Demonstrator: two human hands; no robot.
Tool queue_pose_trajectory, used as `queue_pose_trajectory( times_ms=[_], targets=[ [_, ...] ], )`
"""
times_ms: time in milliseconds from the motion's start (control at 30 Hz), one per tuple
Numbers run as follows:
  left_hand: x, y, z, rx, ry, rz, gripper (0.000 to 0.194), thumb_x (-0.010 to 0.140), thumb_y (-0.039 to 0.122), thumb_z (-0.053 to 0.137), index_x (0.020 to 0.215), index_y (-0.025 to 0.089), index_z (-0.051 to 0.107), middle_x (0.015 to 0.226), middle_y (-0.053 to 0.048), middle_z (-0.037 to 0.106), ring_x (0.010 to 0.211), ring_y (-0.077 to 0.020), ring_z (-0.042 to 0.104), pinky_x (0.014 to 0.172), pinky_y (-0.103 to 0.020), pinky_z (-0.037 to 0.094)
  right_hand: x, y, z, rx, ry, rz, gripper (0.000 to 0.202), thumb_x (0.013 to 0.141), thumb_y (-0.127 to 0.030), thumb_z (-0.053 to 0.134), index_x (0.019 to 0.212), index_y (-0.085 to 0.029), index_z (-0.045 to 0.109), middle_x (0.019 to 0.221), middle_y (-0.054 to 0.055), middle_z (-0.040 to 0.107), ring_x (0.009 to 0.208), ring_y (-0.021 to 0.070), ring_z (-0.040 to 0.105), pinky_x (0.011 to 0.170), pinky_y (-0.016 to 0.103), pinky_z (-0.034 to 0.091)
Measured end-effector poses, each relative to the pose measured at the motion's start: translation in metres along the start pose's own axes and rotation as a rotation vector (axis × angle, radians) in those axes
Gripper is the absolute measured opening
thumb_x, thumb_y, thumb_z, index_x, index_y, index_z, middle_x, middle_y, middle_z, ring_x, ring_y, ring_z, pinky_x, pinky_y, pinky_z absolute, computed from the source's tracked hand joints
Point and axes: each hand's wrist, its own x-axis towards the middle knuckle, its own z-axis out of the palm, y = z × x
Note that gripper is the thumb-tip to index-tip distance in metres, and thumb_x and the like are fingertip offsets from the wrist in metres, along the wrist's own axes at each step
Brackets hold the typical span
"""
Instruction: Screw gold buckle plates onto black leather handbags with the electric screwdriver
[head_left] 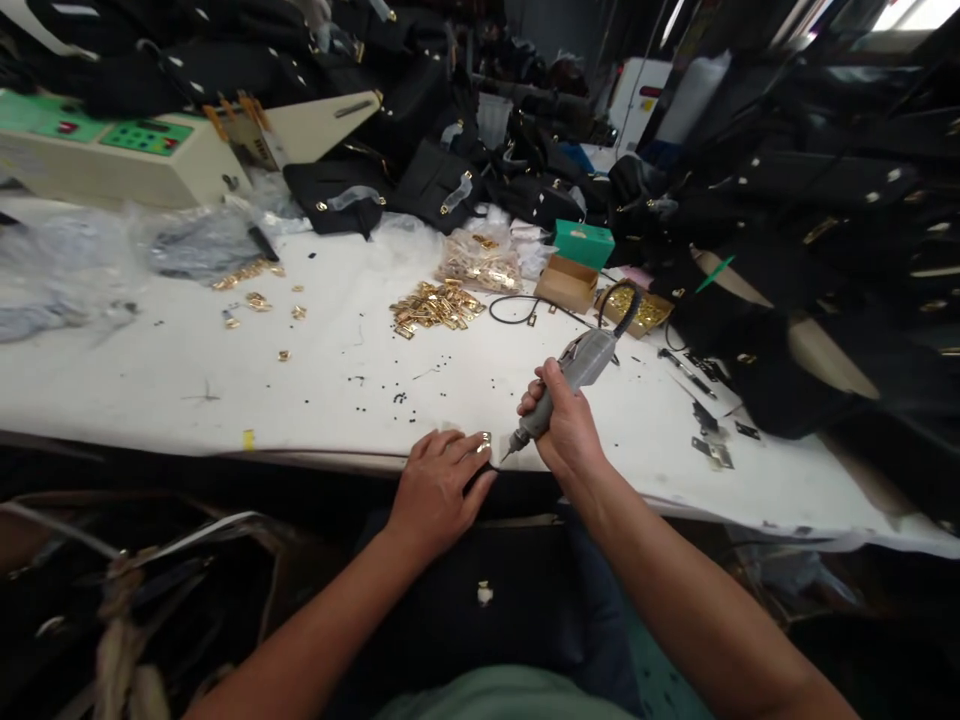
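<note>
My right hand [561,415] is wrapped round a grey electric screwdriver [577,375], whose tip points down and left at the table's front edge. My left hand [446,480] lies with fingers spread at that edge, over dark material, its fingertips beside a small gold metal plate [486,441]. The screwdriver tip is just right of the plate, apart from it. A black bag piece [517,590] with a metal clasp [485,593] rests on my lap. Beyond my hands, a pile of gold metal parts [439,305] lies on the white table [337,390].
An open cardboard box [568,282], a green box [583,242] and a box of gold pieces [636,308] stand behind the screwdriver. Its black cable loops nearby. Plastic bags and a green-topped machine [180,165] are at the left. Black bags [840,290] heap up at the right.
</note>
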Motion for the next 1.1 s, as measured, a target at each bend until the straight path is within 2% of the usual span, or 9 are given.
queue_pose_trajectory(
  times_ms=[467, 1100],
  targets=[
    [0.001, -0.002, 0.001, 0.009, 0.011, 0.007, 0.028, 0.097, 0.032, 0.058, 0.122, 0.027, 0.069, 0.128, -0.005, 0.07, 0.119, -0.0269, 0.058, 0.105, -0.051, 0.042, -0.004, 0.018, 0.016, -0.034, 0.012, 0.052, 0.048, 0.071, -0.057, 0.081, 0.085, -0.021, 0.053, 0.064, -0.006, 0.051, 0.052, 0.0088, 0.049, 0.047, 0.021, 0.043],
    [0.0, -0.007, 0.005, 0.041, 0.023, 0.039, 0.026, 0.099, 0.032, 0.057, 0.121, 0.026, 0.069, 0.128, -0.002, 0.071, 0.118, -0.0271, 0.058, 0.102, -0.049, 0.042, -0.009, 0.014, 0.018, -0.011, -0.008, 0.014, 0.044, 0.074, -0.054, 0.081, 0.084, -0.019, 0.056, 0.065, -0.006, 0.052, 0.052, 0.0081, 0.05, 0.049, 0.021, 0.044]
  ],
)
